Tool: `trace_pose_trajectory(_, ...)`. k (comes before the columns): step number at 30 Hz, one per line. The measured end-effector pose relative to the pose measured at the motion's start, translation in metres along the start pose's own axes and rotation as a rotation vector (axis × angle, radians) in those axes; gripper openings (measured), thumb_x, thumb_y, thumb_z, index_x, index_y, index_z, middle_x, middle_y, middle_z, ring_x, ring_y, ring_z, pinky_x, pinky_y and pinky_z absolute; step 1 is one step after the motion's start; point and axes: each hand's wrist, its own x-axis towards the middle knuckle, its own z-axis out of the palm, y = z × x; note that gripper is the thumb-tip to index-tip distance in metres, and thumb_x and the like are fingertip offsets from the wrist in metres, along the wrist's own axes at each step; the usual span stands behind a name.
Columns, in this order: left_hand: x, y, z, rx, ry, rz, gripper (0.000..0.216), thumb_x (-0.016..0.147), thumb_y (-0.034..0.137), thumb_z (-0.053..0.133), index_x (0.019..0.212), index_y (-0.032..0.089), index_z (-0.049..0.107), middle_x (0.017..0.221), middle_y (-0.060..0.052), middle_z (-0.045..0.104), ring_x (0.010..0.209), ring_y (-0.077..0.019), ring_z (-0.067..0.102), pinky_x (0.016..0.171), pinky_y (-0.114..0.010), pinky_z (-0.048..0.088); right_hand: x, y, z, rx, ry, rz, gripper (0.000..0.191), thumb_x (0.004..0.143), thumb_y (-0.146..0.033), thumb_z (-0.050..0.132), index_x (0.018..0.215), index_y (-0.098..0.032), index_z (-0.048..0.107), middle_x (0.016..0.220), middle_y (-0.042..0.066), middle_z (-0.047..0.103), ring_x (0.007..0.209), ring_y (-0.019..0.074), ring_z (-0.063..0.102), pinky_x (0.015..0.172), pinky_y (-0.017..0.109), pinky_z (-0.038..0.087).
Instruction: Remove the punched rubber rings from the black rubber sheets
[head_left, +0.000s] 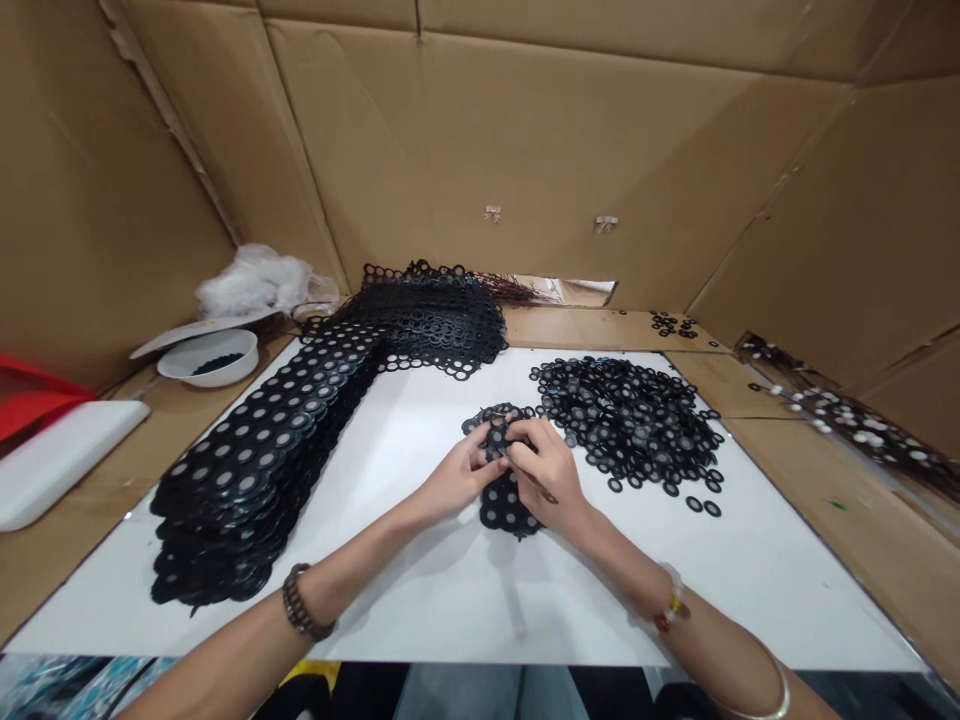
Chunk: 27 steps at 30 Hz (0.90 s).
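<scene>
A black sheet of joined rings with pale grey centres lies near the middle of the white board. My left hand pinches its upper part between thumb and fingers. My right hand meets it there, closed around a thin brown stick-like tool whose near end points down to the right. The tool's tip is hidden among the fingers and rings. Just right of my hands, a heap of loose black rings spreads over the board, its left edge close to the sheet.
Tall stacks of joined black ring sheets and more sheets stand left and behind. A white bowl with small black pieces is at left, near clear plastic wrap. Cardboard walls enclose the white board.
</scene>
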Motion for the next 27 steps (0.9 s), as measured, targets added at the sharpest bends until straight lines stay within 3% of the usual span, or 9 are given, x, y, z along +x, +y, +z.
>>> trace_pose_trajectory(5,-0.007,0.0,-0.001,0.349,0.076,0.02,0.037,0.083,0.035,0.054,0.116,0.018,0.048,0.06,0.005,0.045,0.053,-0.0119,0.04,0.049,-0.023,0.027,0.001,-0.003,0.001,-0.092,-0.054,0.009,0.019,0.078,-0.006,0.043,0.067,-0.02,0.047,0.085,0.007,0.053,0.077,0.0212,0.044,0.064,0.034,0.039)
trace_pose_trajectory(10,-0.011,0.004,-0.001,0.59,0.078,0.054,0.024,0.084,0.028,0.05,0.106,0.019,0.05,0.055,0.007,0.038,0.05,-0.0121,0.036,0.048,-0.024,0.024,0.001,-0.003,0.002,-0.187,-0.114,0.01,0.019,0.076,-0.005,0.043,0.067,-0.02,0.05,0.081,0.006,0.053,0.074,0.0209,0.044,0.062,0.033,0.036)
trace_pose_trajectory(14,-0.008,-0.003,-0.002,0.489,0.063,0.005,0.039,0.085,0.031,0.048,0.121,0.018,0.042,0.058,0.007,0.038,0.052,-0.0121,0.037,0.049,-0.023,0.025,0.001,-0.001,-0.001,-0.141,-0.102,0.006,0.019,0.084,-0.01,0.041,0.073,-0.02,0.053,0.09,0.007,0.059,0.08,0.0215,0.048,0.065,0.032,0.039)
trace_pose_trajectory(17,-0.004,-0.011,-0.003,0.402,0.094,-0.052,0.05,0.084,0.032,0.049,0.129,0.016,0.034,0.059,0.006,0.04,0.052,-0.0119,0.038,0.049,-0.023,0.027,0.003,0.001,-0.004,0.011,-0.078,0.114,0.018,0.087,-0.013,0.042,0.077,-0.02,0.054,0.093,0.006,0.063,0.082,0.0202,0.053,0.067,0.031,0.042)
trace_pose_trajectory(22,-0.003,-0.009,-0.001,0.432,0.128,-0.062,0.048,0.082,0.03,0.051,0.127,0.015,0.039,0.056,0.008,0.034,0.05,-0.0107,0.034,0.049,-0.023,0.027,0.007,0.011,-0.007,0.269,-0.011,0.33,0.018,0.086,-0.015,0.045,0.074,-0.021,0.057,0.077,0.002,0.064,0.077,0.0197,0.056,0.071,0.032,0.043)
trace_pose_trajectory(27,-0.006,-0.001,0.004,0.227,0.008,-0.075,0.053,0.083,0.035,0.053,0.129,0.018,0.035,0.06,0.005,0.045,0.05,-0.0108,0.041,0.047,-0.022,0.029,0.009,0.031,-0.018,0.309,0.142,0.463,0.018,0.087,-0.022,0.046,0.074,-0.02,0.058,0.076,0.004,0.062,0.074,0.0201,0.056,0.067,0.032,0.042)
